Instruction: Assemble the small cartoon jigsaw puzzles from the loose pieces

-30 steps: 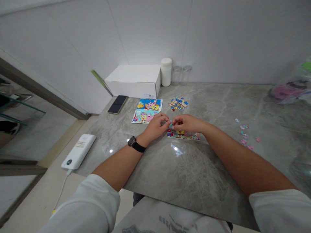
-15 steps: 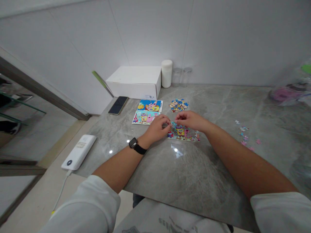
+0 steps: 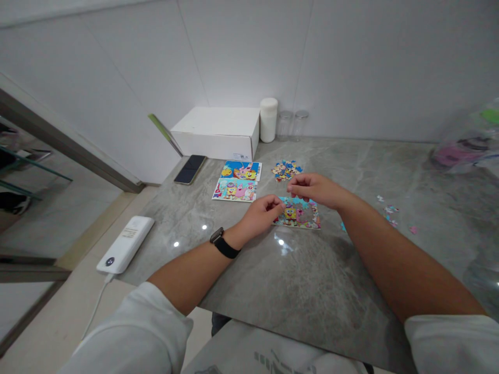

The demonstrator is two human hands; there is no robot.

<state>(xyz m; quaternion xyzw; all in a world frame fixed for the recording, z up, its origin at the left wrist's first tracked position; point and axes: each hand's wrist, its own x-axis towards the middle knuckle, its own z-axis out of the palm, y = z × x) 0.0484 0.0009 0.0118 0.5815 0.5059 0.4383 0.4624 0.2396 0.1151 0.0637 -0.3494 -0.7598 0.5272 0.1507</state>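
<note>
A partly assembled jigsaw puzzle [image 3: 300, 218] with a yellow cartoon figure lies on the grey table. My left hand [image 3: 263, 214] covers its left edge, thumb and curled fingers closed on it. Just above the puzzle's upper edge is my right hand [image 3: 317, 189], its fingertips pinched together; anything between them is too small or hidden to make out. Behind the puzzle lies a heap of loose jigsaw pieces [image 3: 286, 170]. To the left, two cartoon picture cards, a lower one [image 3: 236, 190] and a blue upper one [image 3: 241, 170], lie edge to edge.
More loose pieces [image 3: 391, 209] are scattered right of my right forearm. A phone [image 3: 190, 169], a white box [image 3: 218, 130], a white bottle [image 3: 268, 120] and two clear jars [image 3: 292, 125] stand at the back. A white power bank [image 3: 127, 244] lies left; a plastic bag [image 3: 468, 148] sits far right.
My right hand has lifted and shifted slightly right, away from my left hand. My left hand has moved a little right and down, uncovering the lower picture card.
</note>
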